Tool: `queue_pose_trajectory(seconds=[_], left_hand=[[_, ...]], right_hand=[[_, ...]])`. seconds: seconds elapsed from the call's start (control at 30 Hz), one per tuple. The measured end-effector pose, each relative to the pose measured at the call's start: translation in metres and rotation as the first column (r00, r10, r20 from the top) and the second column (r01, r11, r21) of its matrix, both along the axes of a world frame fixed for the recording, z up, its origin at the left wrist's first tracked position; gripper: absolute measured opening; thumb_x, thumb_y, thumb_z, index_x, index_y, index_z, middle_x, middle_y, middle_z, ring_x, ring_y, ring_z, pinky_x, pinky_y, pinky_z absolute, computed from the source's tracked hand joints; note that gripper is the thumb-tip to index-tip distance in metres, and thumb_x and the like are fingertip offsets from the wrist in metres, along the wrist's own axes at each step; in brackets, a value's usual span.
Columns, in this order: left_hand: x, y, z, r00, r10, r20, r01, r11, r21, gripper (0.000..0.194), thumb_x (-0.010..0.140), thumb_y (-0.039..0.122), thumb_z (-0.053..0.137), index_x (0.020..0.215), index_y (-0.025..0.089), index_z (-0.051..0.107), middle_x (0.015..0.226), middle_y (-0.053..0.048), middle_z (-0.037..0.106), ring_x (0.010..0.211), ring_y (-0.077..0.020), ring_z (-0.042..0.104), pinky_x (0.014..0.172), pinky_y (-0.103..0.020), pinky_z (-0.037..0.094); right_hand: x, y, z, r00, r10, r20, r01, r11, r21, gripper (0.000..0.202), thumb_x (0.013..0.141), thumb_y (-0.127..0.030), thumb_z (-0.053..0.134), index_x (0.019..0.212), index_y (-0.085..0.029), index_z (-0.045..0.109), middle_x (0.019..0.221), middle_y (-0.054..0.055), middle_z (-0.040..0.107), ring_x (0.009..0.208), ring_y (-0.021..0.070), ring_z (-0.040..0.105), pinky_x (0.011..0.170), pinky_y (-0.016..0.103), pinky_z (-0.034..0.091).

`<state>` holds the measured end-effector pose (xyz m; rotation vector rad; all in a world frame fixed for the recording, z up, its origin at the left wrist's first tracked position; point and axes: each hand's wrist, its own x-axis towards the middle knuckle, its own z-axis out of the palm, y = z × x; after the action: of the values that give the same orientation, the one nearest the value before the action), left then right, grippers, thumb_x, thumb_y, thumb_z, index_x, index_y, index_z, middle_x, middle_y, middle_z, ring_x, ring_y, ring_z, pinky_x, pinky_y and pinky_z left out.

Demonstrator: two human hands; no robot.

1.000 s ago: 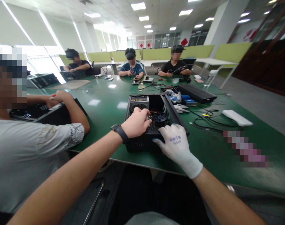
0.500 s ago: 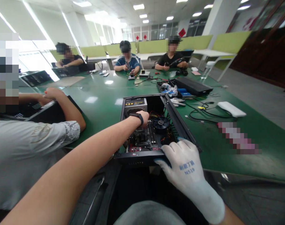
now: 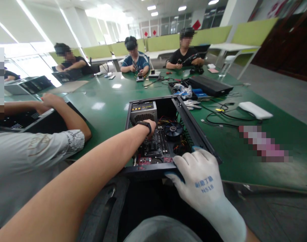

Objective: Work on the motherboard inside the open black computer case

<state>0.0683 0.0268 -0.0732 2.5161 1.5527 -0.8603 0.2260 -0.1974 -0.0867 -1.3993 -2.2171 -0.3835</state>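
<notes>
An open black computer case (image 3: 194,132) lies on its side at the near table edge, its inside facing up. My left hand (image 3: 151,126), bare and with a black wristband, reaches into it beside the power supply (image 3: 143,111). Its fingers look curled down over the motherboard (image 3: 153,148), but what they hold is hidden. A round black cooling fan (image 3: 173,129) sits right of that hand, with coloured wires around it. In a white work glove, my right hand (image 3: 197,171) grips the near right rim of the case, thumb below and fingers on top.
A co-worker's arm (image 3: 75,124) rests by another case at the left. Several people sit across the green table (image 3: 105,101). Beyond my case lie gloves (image 3: 192,104), a black tray of parts (image 3: 172,88), black cables (image 3: 214,117) and a white box (image 3: 256,110).
The view has shifted and tilted slightly. My left hand stays inside the case and my right hand keeps its grip on the rim.
</notes>
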Motion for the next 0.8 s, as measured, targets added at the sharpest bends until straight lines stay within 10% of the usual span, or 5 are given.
queue_pose_trajectory(seconds=[0.8], left_hand=[[0.002,0.001,-0.008,0.998,0.004,-0.067,-0.002,1.0,0.025,0.074,0.044,0.034,0.096,0.113,0.017,0.076,0.117,-0.014,0.075,0.108,-0.0287,0.07,0.091,-0.026,0.055]], right_hand=[[0.002,-0.005,-0.024,0.99,0.024,-0.141,-0.001,0.987,0.163,0.047,0.087,-0.048,0.066,0.126,-0.022,0.063,0.114,0.007,0.069,0.114,0.028,0.055,0.111,0.049,0.03]])
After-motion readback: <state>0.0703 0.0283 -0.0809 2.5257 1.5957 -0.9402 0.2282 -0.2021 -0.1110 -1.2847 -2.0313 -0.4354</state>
